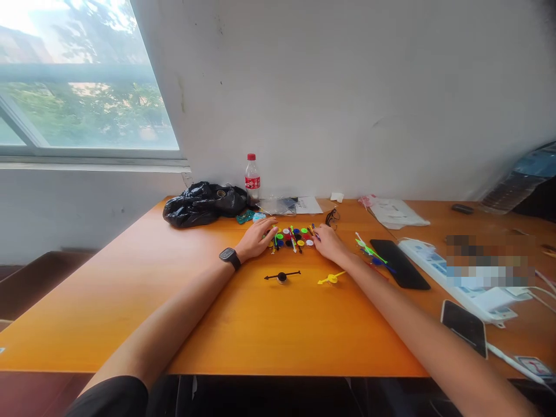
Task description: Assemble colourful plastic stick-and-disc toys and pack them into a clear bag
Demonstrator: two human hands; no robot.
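A tight group of small coloured plastic discs and arrow pointers (292, 237) lies on the table between my hands. My left hand (259, 237), below a black wristwatch (230, 257), rests at the group's left edge with thumb and fingers apart. At the right edge my right hand (329, 243) touches the outer pieces, its fingers reaching in around them; some fingertips are hard to make out. Closer to me sit a black arrow spinner (282, 277) and a yellow arrow spinner (332, 279), apart from each other.
Behind the hands are a black plastic bag (202, 204), a cola bottle (252, 179) and clear packaging (278, 205). To the right lie more coloured arrows (369, 250), a black phone (399, 264), a white power strip (460, 284) and another phone (464, 327).
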